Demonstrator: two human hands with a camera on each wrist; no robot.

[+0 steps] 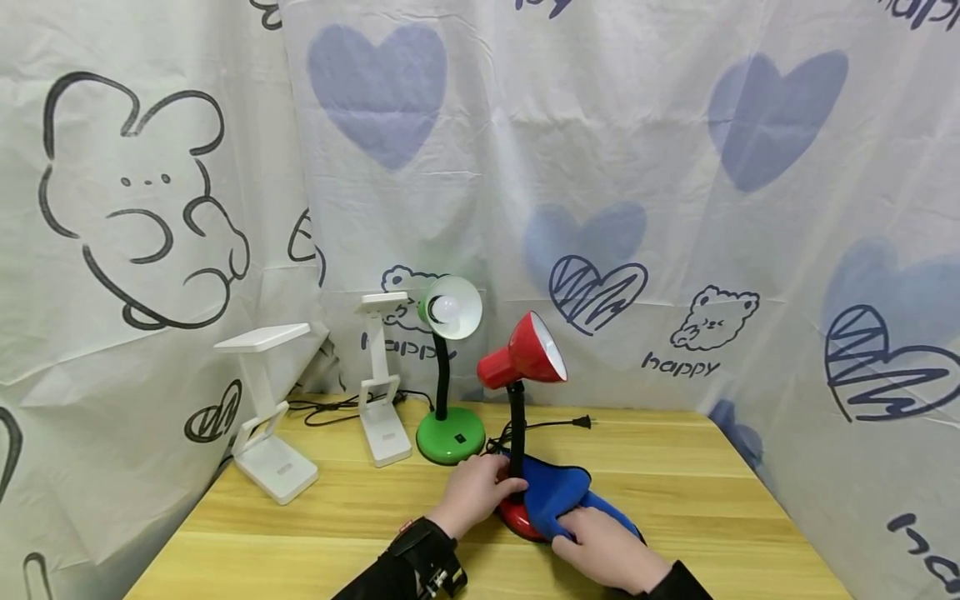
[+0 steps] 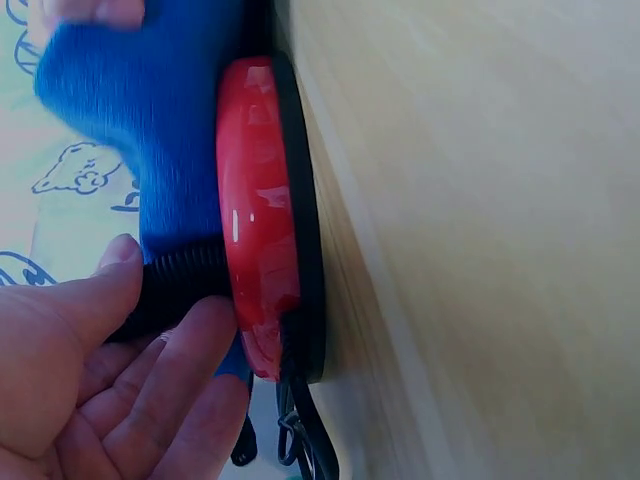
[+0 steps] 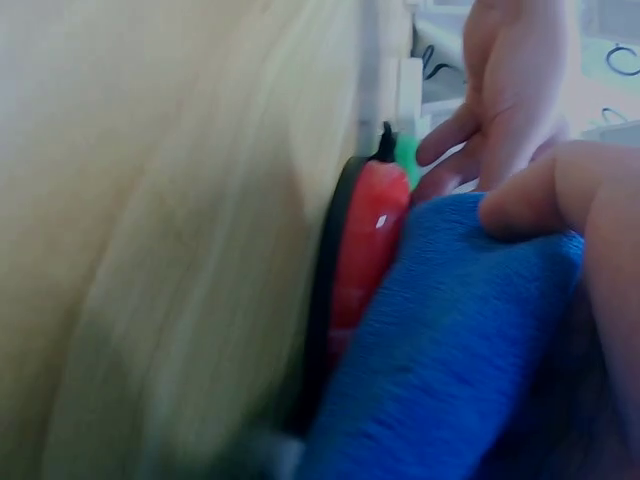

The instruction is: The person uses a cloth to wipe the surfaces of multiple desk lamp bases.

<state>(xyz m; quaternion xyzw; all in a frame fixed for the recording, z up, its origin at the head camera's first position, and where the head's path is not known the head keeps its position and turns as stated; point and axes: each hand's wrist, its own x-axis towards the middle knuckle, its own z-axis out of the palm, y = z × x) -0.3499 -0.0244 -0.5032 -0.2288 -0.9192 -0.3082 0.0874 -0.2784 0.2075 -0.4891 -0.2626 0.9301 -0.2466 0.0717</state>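
Observation:
A red desk lamp (image 1: pixel 517 358) with a black flexible neck stands upright on the wooden table. Low on that neck (image 2: pixel 185 285), my left hand (image 1: pixel 474 493) grips it between thumb and fingers, just above the red base (image 2: pixel 262 215). My right hand (image 1: pixel 606 548) holds a blue cloth (image 1: pixel 555 492) against the base's right side; thumb and fingers pinch its fabric. In the right wrist view the cloth (image 3: pixel 450 330) covers much of the base, and the fingers behind it are partly hidden.
A green lamp (image 1: pixel 450 437) stands just behind the red one. Two white folding lamps (image 1: pixel 386 433) (image 1: pixel 276 468) are to the left. Black cords (image 1: pixel 330 407) lie along the back, and a plug (image 1: pixel 582 422) rests behind the cloth. Printed curtains (image 1: pixel 600 150) enclose the table.

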